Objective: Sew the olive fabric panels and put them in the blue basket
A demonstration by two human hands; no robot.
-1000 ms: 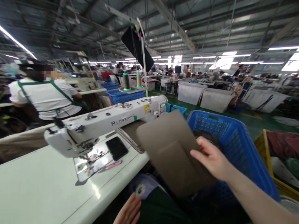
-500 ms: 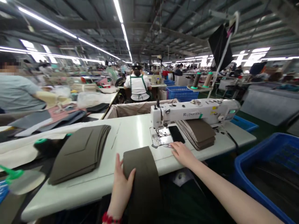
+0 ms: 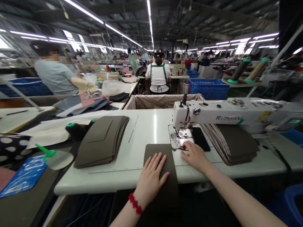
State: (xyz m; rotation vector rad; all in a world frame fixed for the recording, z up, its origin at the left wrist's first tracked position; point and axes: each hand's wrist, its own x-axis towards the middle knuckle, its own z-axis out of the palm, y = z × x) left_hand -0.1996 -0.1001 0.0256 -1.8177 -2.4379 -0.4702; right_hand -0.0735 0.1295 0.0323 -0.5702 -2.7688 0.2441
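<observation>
My left hand (image 3: 152,175) lies flat with fingers stretched on an olive-brown fabric panel (image 3: 171,171), which hangs over the table's front edge. My right hand (image 3: 195,156) is at the front of the metal needle plate (image 3: 175,141), thumb and fingers bent together; whatever they pinch is too small to make out. Above stands the white sewing machine (image 3: 205,112). A black phone (image 3: 201,138) lies beyond the right fingers. One stack of olive-brown panels (image 3: 241,143) sits under the machine arm, and another stack with stitched lines (image 3: 99,143) lies to the left.
Left of the table are a black thread cone (image 3: 77,130), a bottle with a green nozzle (image 3: 59,159) and a blue packet (image 3: 25,175). A cloth-lined bin (image 3: 153,102) stands behind the table. Two people sit further off. A blue crate (image 3: 294,198) is at lower right.
My left hand has gone from the panel's left edge to flat on top of it. My right hand stays by the needle plate. The view has swung left.
</observation>
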